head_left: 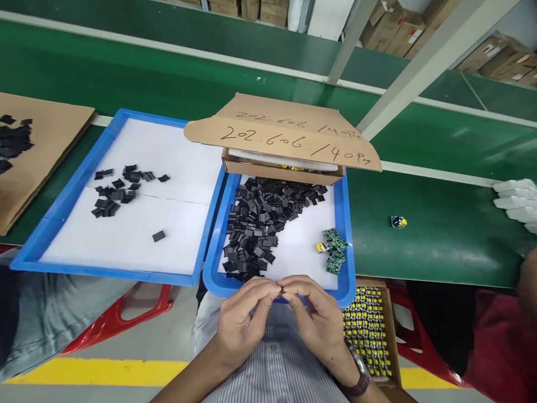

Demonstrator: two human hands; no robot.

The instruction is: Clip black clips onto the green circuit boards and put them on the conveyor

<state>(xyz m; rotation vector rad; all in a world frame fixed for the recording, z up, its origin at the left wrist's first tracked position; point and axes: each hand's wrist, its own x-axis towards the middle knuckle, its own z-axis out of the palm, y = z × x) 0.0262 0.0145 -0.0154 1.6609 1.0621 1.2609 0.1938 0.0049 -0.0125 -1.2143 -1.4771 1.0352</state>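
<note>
My left hand [247, 313] and my right hand [312, 313] meet at the fingertips over the front rim of a blue tray [346, 224]. Both are closed in a pinch around something small that the fingers mostly hide. On the tray's white lining, a heap of black folded plastic pieces [255, 218] fills the left and back. Several small green circuit boards [335, 254] lie at its right side, one with a yellow part [322, 247]. A wristwatch [358, 375] is on my right wrist.
A cardboard box [285, 168] with a handwritten flap stands across the tray's back. On the left, another blue tray [157, 275] holds black pieces. A carton of yellow-topped boards [367, 330] is low at right. One board [398, 222] lies on the green bench. People sit on both sides.
</note>
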